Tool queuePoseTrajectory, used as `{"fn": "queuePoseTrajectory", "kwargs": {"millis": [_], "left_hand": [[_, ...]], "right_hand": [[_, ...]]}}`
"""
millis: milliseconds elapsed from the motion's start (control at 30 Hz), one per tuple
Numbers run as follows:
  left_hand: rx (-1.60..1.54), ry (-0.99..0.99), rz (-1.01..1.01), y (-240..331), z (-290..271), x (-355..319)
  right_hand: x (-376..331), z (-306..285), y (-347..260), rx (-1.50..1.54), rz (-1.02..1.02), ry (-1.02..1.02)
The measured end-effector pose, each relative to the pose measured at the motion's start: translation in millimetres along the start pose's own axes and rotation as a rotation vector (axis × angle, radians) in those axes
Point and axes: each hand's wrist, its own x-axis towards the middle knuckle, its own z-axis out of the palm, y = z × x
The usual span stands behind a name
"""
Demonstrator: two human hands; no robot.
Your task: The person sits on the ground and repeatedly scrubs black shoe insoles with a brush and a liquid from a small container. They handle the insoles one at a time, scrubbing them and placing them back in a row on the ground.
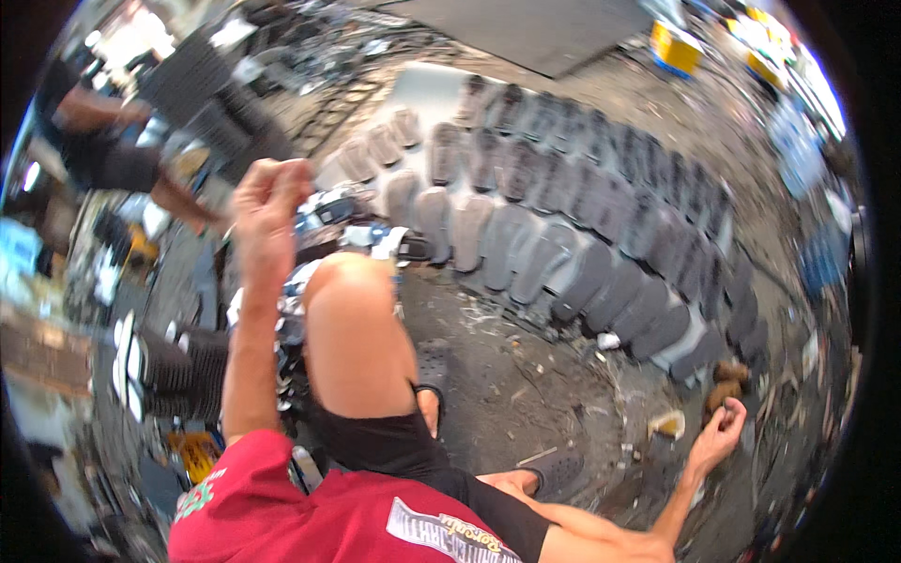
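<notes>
My left hand (269, 208) is raised above the bent knee, blurred, with its fingers pressed together. Whatever it may hold is too small or hidden to make out. Low at the right, my right hand (719, 437) is close to the ground, its fingers loosely bent and apart. Just beyond its fingertips is a brown rounded object (724, 392); whether they touch is unclear. In front of me, curved rows of grey and dark shoe soles (540, 261) lie on a pale sheet (420, 90). Lighter brownish soles (383, 145) are at their left end.
Stacks of dark soles (167, 364) stand to my left. Another person (108, 141) is at the upper left beside a dark stack (208, 103). A yellow-and-blue container (676, 49) and a dark flat board (526, 30) are at the back. Scraps litter the ground (507, 375).
</notes>
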Motion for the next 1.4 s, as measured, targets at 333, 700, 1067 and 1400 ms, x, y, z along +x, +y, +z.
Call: {"fn": "queuePoseTrajectory", "kwargs": {"millis": [333, 700, 1067, 1400], "left_hand": [[0.239, 0.223, -0.246, -107, -142, 22], [1.141, -0.293, -0.945, -235, -314, 29], [0.8, -0.256, -1.337, -232, -346, 17], [0.393, -0.142, -0.919, -194, -222, 87]], "right_hand": [[56, 23, -119, -0.348, -0.635, -0.612], [17, 63, -163, -0.558, -0.922, -0.855], [-29, 80, -198, -0.553, -0.945, -1.177], [-23, 57, -185, -0.573, -0.917, -1.075]]}}
